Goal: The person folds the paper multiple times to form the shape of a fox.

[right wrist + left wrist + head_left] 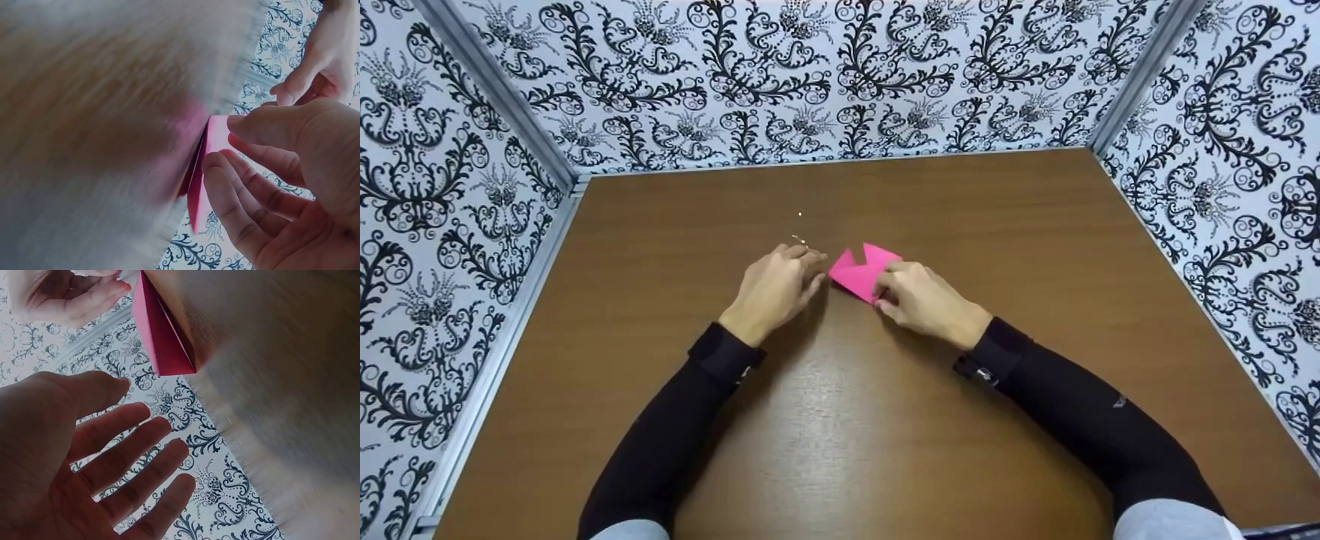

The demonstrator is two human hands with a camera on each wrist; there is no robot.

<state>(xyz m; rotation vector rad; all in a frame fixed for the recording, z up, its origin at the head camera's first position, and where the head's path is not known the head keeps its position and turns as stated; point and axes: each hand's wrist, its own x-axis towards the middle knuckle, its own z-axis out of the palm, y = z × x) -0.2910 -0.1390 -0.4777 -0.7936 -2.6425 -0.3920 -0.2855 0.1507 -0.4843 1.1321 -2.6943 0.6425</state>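
A folded sheet of pink paper (pixel 859 276) lies on the table between the two hands, its far edge notched between two points. In the left wrist view the paper (pixel 160 343) appears as a creased flap standing slightly apart from the layer beneath. My right hand (pixel 926 298) holds the paper's right side with thumb and curled fingers. Seen from the right wrist, that hand's thumb (pixel 247 124) and fingertips are right at the pink edge. The left hand (pixel 780 285) is just left of the paper, its fingers (pixel 163 455) spread and holding nothing.
The brown wooden table (pixel 840 435) reflects light near its front. Black-and-white patterned walls (pixel 825 82) enclose its back and both sides, with metal strips (pixel 502 82) along the corners. Dark sleeves with wrist straps (pixel 727 352) cover both forearms.
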